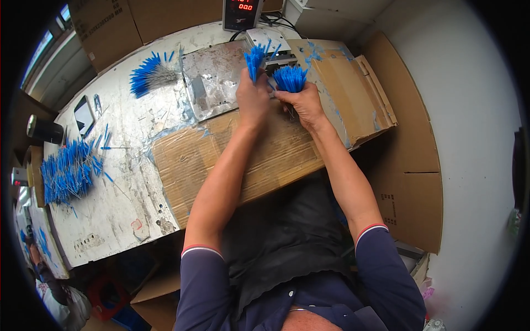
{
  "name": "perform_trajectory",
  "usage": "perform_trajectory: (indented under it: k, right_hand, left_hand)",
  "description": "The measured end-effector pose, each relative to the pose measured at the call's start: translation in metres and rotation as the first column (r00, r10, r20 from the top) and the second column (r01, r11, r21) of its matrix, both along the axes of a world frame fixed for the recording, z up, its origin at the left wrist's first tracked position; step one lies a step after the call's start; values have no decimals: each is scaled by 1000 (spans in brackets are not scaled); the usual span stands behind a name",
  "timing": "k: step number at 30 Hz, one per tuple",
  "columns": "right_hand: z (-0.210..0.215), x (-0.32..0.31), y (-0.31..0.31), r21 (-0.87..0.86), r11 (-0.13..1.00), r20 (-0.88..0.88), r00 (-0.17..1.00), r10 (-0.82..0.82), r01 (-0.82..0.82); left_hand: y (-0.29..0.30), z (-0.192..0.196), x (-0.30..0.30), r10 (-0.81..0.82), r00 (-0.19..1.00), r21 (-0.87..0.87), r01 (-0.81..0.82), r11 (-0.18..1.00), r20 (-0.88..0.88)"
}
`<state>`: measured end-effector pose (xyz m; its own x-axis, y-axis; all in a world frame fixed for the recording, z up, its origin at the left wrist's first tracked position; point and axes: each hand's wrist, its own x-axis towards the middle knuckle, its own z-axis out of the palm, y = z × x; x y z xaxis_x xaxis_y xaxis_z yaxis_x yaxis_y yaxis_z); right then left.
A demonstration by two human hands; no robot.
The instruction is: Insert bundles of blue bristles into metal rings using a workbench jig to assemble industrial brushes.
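Observation:
My left hand (252,98) grips a small bunch of thin blue-tipped sticks (254,57), holding it upright at the far edge of the bench. Beside it, my right hand (303,103) clasps a larger fanned bundle of blue-tipped sticks (290,78). Both bundles sit right in front of a small grey metal device (270,54) on the bench. The two hands nearly touch each other above a sheet of brown cardboard (265,154).
A fanned bundle of blue-tipped sticks (149,73) lies at the far left, a big loose pile (67,171) near the left edge. A box with a red digital display (241,12), a phone (84,115), a dark roll (45,130) and cardboard boxes (408,165) surround the worn bench.

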<state>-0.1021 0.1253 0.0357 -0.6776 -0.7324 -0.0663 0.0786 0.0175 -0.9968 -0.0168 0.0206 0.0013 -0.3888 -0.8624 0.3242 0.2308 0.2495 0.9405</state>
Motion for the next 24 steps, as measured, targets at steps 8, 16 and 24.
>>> perform_trajectory:
  k: [8, 16, 24]
  right_hand:
    - [-11, -13, -8, -16, 968, 21, 968, -251, 251]
    - [-15, -21, -26, 89, 934, -70, 938, -340, 345]
    - [-8, -16, -23, 118, 944, -37, 951, -306, 308]
  left_hand:
    - [-15, -1, 1, 148, 988, 77, -150, 986, 39]
    - [-12, -1, -1, 166, 986, 68, -166, 984, 11]
    - [-13, -6, 0, 406, 879, -321, -320, 891, 251]
